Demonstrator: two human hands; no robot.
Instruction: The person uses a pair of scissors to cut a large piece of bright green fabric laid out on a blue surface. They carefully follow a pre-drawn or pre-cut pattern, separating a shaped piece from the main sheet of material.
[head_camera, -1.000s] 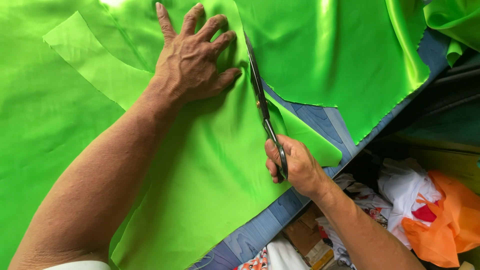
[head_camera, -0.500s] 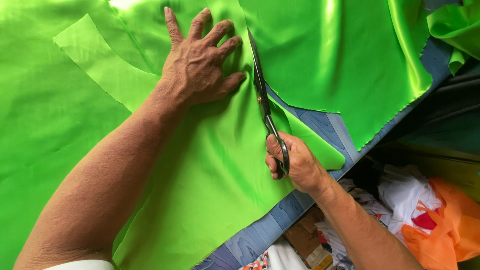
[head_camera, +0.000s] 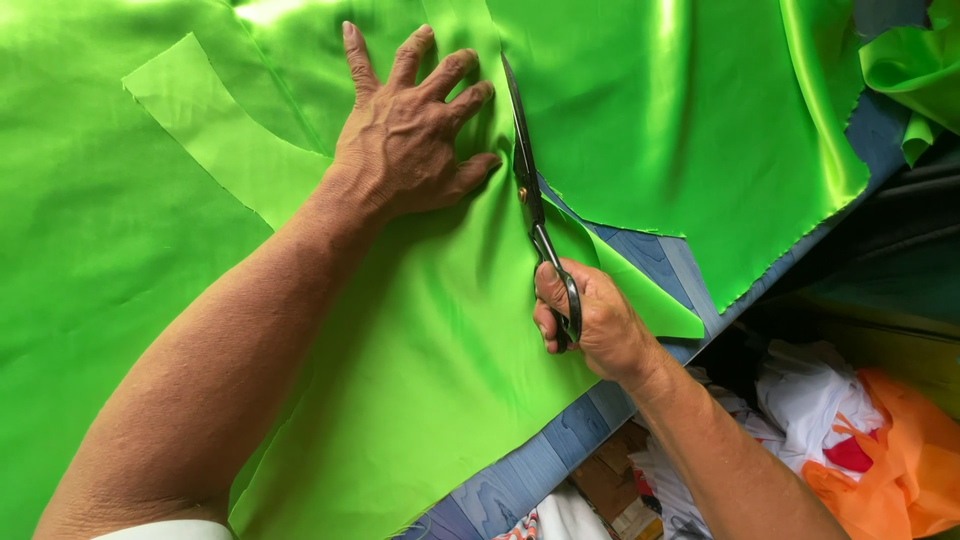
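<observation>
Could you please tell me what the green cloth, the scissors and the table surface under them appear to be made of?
The green cloth looks like a thin satin-type fabric: glossy, with bright highlights and soft folds. The scissors held in the right hand seem to be dark metal, with a dull sheen on the blades. The table surface looks like blue-grey wood-grain laminate, though it could be painted wood.

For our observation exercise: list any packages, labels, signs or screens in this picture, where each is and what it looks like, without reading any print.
Small box or package: bottom edge, below the blue table edge, among scrap cloth; pale with colour patches, partly hidden.
No signs, screens or separate labels visible.
</observation>
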